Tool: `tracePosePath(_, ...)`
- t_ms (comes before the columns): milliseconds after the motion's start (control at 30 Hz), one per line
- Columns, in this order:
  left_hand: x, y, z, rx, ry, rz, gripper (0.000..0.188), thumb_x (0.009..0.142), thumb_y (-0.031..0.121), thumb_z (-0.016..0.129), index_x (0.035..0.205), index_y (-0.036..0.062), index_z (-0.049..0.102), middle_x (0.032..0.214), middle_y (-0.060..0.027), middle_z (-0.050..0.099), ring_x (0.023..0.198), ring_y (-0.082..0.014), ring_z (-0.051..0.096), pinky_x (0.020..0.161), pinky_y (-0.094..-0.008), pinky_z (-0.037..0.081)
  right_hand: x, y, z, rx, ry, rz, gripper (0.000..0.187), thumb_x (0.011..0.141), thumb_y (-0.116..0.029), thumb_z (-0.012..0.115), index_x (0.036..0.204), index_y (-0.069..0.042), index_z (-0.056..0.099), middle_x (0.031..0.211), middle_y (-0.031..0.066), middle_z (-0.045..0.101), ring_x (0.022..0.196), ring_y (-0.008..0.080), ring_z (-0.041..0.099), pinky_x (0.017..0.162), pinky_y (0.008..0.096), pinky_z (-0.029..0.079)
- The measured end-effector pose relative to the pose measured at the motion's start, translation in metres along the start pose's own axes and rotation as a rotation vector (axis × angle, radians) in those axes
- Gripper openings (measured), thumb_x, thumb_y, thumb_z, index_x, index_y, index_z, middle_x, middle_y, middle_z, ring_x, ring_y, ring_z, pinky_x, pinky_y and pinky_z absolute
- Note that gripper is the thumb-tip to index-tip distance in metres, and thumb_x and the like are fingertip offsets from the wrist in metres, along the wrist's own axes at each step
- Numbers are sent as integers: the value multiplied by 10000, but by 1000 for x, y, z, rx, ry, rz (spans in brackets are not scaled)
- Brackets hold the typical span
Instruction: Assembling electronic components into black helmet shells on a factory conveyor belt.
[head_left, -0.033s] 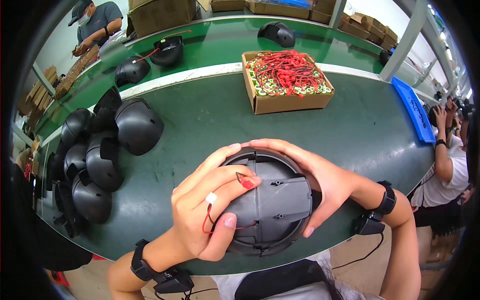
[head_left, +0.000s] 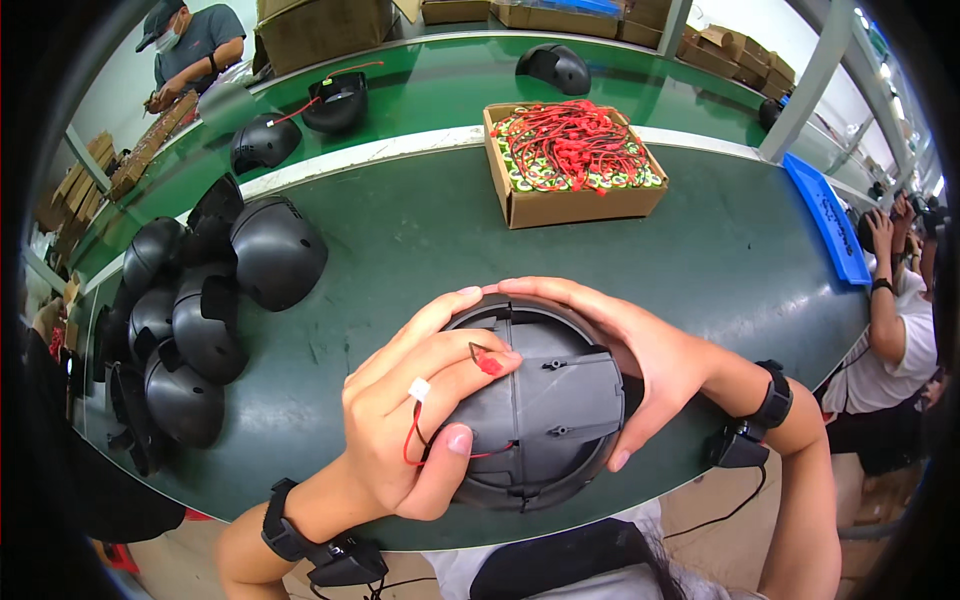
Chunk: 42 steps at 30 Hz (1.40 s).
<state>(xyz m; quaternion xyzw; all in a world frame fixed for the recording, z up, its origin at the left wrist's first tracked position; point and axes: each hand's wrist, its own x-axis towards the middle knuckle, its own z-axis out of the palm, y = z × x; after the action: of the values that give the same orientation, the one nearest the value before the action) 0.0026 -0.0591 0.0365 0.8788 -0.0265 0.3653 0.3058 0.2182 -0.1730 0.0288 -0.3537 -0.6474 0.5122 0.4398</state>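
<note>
On the near side of the green bench I hold a round black plastic housing between both hands, its ribbed inner side with small screw posts facing up. My left hand grips its left side, with bent fingers lying over the top. A red connector on a short dark wire sticks out between those fingers. Beside the thumb, a white plug hangs on thin red and black wires that run to the housing. My right hand curves around the far and right rim, thumb on the near right edge.
Several black shells are heaped at the left. A cardboard box of green-wrapped cells with red wires stands ahead. Beyond a pale rail, more black shells lie on a green belt. A blue tray is at right; co-workers are at far left and right.
The white plug and the red connector at my left hand have shifted very slightly up and left. Both hands keep their hold on the housing.
</note>
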Motion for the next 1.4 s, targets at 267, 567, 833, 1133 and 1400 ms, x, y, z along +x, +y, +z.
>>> tracePosePath(267,3,6,-2,-5,30,-23,379,702,126,457,965,-57,659,890,-202,637,937,-456,616,867,-467,498,-15,-28,-17,-122,48,54,1228,475,-161,924,1446,23,195,1459,159,307,1313,231,366,1104,351,296)
tracePosePath(567,-1,6,1,24,28,-75,378,738,175,445,932,-58,672,886,-176,647,935,-421,617,843,-479,478,-70,-95,-159,-1252,-22,693,1182,446,-446,906,1375,19,343,1336,192,461,1266,290,438,1057,336,352)
tracePosePath(833,5,-10,-15,45,55,-146,392,799,221,428,951,-46,671,886,-192,649,981,-460,599,889,-504,468,16,-53,-292,-1217,432,709,876,642,-464,800,1277,53,487,1312,237,500,1198,325,509,1010,368,407)
tracePosePath(1133,7,-9,-29,-47,22,-192,418,865,245,434,1029,-73,649,1026,-208,623,1110,-428,549,956,-450,426,111,33,-406,-1273,666,774,972,755,-521,689,1390,94,285,1339,320,430,1256,395,436,1059,388,343)
tracePosePath(1400,8,-12,-31,-63,41,-176,424,802,218,439,1006,-82,659,992,-223,634,1085,-473,554,938,-474,434,70,-18,-368,-1016,1015,628,518,670,-374,762,880,65,583,724,166,632,620,271,662,523,359,548)
